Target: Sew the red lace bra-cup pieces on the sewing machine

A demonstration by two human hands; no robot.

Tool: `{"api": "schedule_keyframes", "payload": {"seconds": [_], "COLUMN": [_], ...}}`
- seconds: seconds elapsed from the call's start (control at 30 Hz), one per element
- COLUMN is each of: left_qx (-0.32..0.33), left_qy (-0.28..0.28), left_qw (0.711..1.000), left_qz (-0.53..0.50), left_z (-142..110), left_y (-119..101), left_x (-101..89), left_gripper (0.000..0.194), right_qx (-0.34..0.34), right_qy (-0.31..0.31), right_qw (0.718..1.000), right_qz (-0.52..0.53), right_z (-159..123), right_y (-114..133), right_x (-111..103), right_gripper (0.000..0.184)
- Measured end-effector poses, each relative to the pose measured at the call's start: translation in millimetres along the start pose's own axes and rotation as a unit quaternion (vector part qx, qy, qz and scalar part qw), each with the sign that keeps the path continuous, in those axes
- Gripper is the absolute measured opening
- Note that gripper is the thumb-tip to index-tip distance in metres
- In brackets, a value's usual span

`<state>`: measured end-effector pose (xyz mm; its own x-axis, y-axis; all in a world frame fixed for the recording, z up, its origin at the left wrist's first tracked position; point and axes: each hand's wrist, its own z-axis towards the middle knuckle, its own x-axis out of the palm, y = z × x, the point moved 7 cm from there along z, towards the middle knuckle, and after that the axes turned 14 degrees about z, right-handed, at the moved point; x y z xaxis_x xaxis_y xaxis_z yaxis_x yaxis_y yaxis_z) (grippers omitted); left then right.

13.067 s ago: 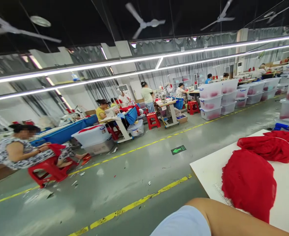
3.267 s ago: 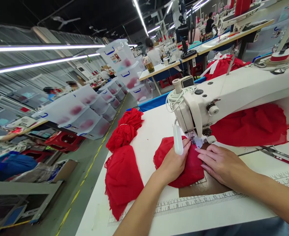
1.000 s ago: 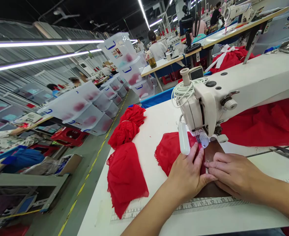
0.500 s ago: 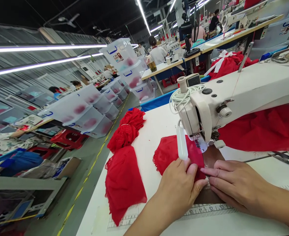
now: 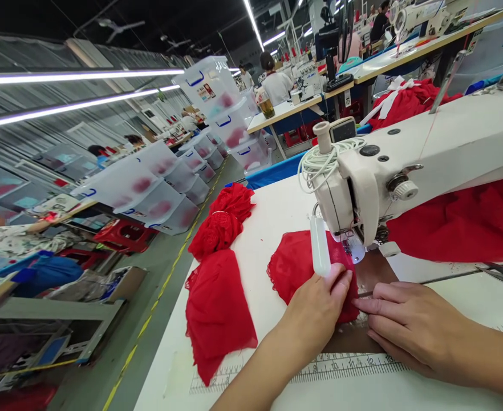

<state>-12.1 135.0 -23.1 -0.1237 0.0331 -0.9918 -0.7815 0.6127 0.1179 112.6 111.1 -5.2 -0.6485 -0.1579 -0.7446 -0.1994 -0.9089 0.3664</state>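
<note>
A red lace piece (image 5: 296, 262) lies under the needle of a white sewing machine (image 5: 405, 165) on a white table (image 5: 272, 217). My left hand (image 5: 315, 314) rests on the near edge of the lace, fingers curled and pressing it down, just below the machine's white lamp (image 5: 320, 254). My right hand (image 5: 405, 328) lies beside it to the right, fingers together, fingertips pinching the same edge of the lace in front of the presser foot.
More red fabric: a flat piece (image 5: 217, 311) and a bundled heap (image 5: 223, 220) left of the machine, a large piece (image 5: 461, 220) behind its arm. Scissors (image 5: 497, 274) lie at the right. Stacked plastic bins (image 5: 149, 188) and other seated workers line the aisle.
My hands have stayed on the lace at the needle; the left fingers have shifted slightly up toward the lamp and the view has tilted a little.
</note>
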Motion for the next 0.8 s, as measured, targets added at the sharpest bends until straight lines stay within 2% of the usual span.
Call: {"api": "schedule_keyframes", "payload": {"seconds": [0.27,0.53,0.8], "left_qx": [0.032,0.053,0.057], "left_qy": [-0.006,-0.021,-0.031], "left_qw": [0.999,0.991,0.988], "left_qz": [0.042,0.120,0.138], "left_z": [-5,-4,-4], "left_y": [-4,-10,-12], "left_x": [1.0,4.6,5.3], "left_gripper": [0.053,0.050,0.048], "right_qx": [0.003,0.000,0.001], "right_qy": [-0.006,-0.016,-0.016], "right_qw": [1.000,1.000,1.000], "right_qz": [-0.006,-0.010,-0.023], "right_z": [-1,-3,-4], "right_y": [0,-1,-1], "right_x": [-1,0,1], "right_gripper": [0.031,0.024,0.021]}}
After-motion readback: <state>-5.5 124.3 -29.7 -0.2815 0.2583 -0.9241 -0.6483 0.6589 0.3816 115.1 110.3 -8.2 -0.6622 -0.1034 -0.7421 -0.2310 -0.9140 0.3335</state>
